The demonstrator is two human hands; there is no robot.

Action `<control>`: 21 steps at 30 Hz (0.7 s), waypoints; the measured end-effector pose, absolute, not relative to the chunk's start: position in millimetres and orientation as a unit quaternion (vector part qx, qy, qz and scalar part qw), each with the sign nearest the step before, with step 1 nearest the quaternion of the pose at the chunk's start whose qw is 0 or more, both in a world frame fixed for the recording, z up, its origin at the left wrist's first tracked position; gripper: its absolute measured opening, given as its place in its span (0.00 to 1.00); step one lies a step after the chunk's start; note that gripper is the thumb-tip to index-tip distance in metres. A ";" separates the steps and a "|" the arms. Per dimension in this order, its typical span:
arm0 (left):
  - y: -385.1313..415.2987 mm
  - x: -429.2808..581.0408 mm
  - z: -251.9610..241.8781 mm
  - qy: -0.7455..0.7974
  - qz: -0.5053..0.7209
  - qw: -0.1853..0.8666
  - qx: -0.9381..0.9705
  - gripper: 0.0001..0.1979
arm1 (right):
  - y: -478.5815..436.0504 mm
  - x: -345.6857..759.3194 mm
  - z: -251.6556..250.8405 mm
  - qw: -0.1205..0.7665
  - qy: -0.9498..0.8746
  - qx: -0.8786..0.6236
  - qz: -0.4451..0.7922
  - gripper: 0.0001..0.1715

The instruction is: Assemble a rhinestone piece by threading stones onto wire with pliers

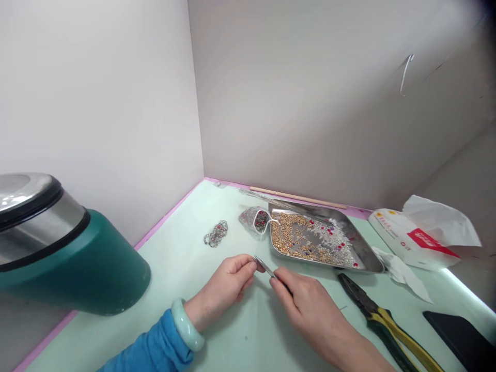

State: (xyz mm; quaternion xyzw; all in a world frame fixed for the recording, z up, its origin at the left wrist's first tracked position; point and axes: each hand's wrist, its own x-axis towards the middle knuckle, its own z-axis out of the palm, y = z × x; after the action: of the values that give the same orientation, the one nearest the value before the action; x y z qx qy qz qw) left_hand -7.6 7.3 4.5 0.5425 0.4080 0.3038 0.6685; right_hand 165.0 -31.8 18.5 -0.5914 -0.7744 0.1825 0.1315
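My right hand (306,305) is closed around a slim pair of needle-nose pliers (267,267), whose metal jaws point left and up. Their tip meets the fingertips of my left hand (234,279), which are pinched together. Whatever those fingers hold is too small and covered to make out. Beyond my left hand lies a bunch of silvery chain with beads (216,233). A small clear bag (248,217) of dark and red pieces rests behind my hands, its white-edged mouth towards the tray.
A metal tray (370,250) holds gold, clear and red beads, with thin wires (267,198) across its back edge. Large pliers (382,315), a tissue pack (403,243) and a black flat object (461,338) lie right. A green thermos (96,263) stands left; walls enclose the back.
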 end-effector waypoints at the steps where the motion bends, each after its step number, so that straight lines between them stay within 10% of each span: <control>1: 7.8 -7.6 3.5 0.419 0.306 0.646 0.561 0.14 | -32.2 164.8 18.4 0.129 -0.773 -0.593 0.182 0.17; 21: -4.2 2.4 -1.1 0.499 0.418 0.405 0.642 0.10 | -43.4 143.4 9.1 0.267 -0.680 -0.599 0.328 0.19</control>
State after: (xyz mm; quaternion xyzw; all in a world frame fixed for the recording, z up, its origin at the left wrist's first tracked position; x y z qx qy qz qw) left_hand 2.4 -4.2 -1.1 0.6421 0.4990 0.4180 0.4049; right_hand 143.4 -43.4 9.1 -0.5992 -0.6798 0.3277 0.2672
